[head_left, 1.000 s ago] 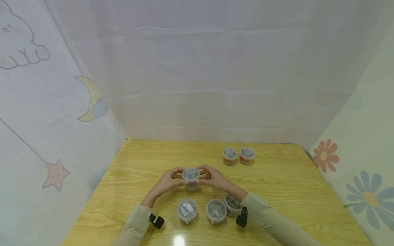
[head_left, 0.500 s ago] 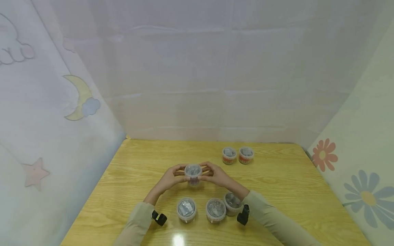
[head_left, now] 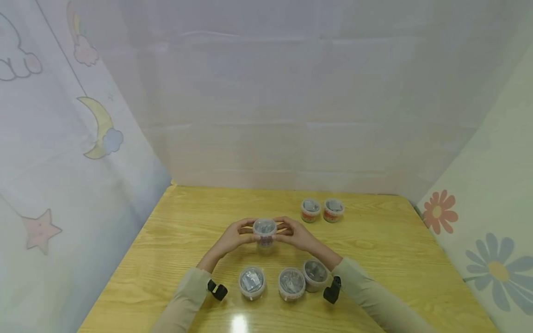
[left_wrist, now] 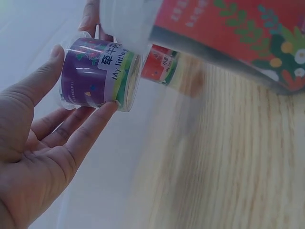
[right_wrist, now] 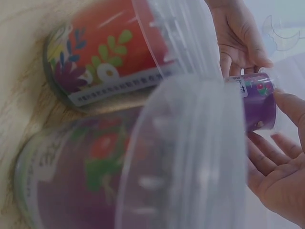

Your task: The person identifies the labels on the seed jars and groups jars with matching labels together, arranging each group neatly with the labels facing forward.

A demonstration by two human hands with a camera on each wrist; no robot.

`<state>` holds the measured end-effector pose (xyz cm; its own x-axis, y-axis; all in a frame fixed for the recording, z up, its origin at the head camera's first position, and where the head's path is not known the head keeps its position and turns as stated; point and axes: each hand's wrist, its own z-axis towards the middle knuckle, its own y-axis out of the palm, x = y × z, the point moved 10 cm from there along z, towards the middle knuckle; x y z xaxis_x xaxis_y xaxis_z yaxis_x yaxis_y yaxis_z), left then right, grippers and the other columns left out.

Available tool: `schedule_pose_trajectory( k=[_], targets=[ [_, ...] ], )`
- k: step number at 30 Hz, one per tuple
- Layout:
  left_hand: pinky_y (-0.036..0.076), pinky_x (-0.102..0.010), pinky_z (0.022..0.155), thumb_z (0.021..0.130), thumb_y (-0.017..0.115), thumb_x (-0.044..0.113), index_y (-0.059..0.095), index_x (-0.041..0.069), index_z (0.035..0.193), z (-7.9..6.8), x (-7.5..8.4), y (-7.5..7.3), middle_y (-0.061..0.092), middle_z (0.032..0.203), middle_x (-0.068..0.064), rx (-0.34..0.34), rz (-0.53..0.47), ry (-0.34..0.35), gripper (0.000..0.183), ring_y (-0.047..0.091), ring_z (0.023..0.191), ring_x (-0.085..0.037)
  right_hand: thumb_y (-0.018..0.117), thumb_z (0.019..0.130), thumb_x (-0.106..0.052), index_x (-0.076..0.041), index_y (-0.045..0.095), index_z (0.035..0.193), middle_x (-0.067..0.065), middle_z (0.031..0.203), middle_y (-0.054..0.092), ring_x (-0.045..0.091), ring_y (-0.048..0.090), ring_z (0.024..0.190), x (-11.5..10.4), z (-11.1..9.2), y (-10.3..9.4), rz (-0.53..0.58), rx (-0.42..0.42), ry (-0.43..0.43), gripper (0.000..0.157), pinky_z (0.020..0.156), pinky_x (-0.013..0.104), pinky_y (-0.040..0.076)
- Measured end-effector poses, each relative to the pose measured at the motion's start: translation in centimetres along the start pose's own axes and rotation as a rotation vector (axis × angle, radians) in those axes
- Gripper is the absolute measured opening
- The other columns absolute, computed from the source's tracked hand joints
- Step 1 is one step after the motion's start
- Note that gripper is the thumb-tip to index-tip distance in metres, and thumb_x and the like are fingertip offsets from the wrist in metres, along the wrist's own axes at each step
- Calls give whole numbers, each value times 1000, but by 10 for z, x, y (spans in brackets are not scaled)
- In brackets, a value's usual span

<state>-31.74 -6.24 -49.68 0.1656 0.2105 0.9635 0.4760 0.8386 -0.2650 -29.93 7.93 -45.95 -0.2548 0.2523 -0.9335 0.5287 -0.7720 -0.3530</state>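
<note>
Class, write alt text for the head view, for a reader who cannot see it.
A left hand and a right hand hold a tub between them at a wooden table. Three more tubs stand nearer the person; two red-labelled tubs stand farther back, right of centre.

The left hand (left_wrist: 43,157) holds a purple cup (left_wrist: 90,71) lettered "My little", one fingertip near its base. The right hand (left_wrist: 91,19), partly visible, meets its opposite side. Behind it shows a far red cup (left_wrist: 159,64); a near red cup (left_wrist: 238,33), leaf-patterned, overhangs the wooden table (left_wrist: 248,143) at upper right.
</note>
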Motion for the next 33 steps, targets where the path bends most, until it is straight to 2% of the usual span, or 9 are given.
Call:
schedule_pose_trajectory(
  k=[7,12,19,24,27,31,33],
  targets=[
    [51,-39,87,82,71,32,49,19,133,10,0,1,52,132,-4,15,9,17,57,54,115,-29,62,89,-19,-8,42,136,23,124,54,32,59,109,25,3,-12,9,44,2,52,86,32,52],
    [52,-38,86,82,71,35,50,20,133,16,5,4,53,131,-3,3,42,42,58,55,114,-27,63,89,-21,-10,43,137,21,124,54,31,58,110,28,0,-18,3,56,-6,53,86,32,52],
    [51,-39,88,80,71,39,50,19,133,24,13,7,54,130,-2,9,91,70,60,56,112,-25,61,91,-18,-6,37,141,23,131,48,39,51,116,18,-7,-25,5,45,6,57,89,35,51],
    [51,-39,89,80,71,39,50,20,133,29,16,11,54,130,-2,-17,86,87,60,56,113,-26,60,91,-15,-5,37,140,24,131,48,43,50,116,15,-9,-30,20,43,-2,56,89,36,51],
    [50,-39,89,81,70,40,49,23,133,31,18,14,53,131,0,-32,83,84,60,55,114,-25,60,91,-10,0,38,139,26,128,49,44,51,114,2,-13,-32,20,45,-11,54,88,35,52],
    [50,-39,89,82,70,36,49,24,133,34,23,16,53,131,1,-30,101,80,56,55,114,-24,60,90,-9,2,39,137,26,126,50,42,53,113,-4,-15,-36,-3,63,-23,53,86,33,52],
    [50,-39,90,84,69,31,49,20,134,34,29,16,53,131,-2,-23,114,93,55,55,113,-25,60,90,-8,2,38,138,26,127,50,42,53,113,-4,-15,-38,-6,74,-26,53,86,32,52]
  ],
)
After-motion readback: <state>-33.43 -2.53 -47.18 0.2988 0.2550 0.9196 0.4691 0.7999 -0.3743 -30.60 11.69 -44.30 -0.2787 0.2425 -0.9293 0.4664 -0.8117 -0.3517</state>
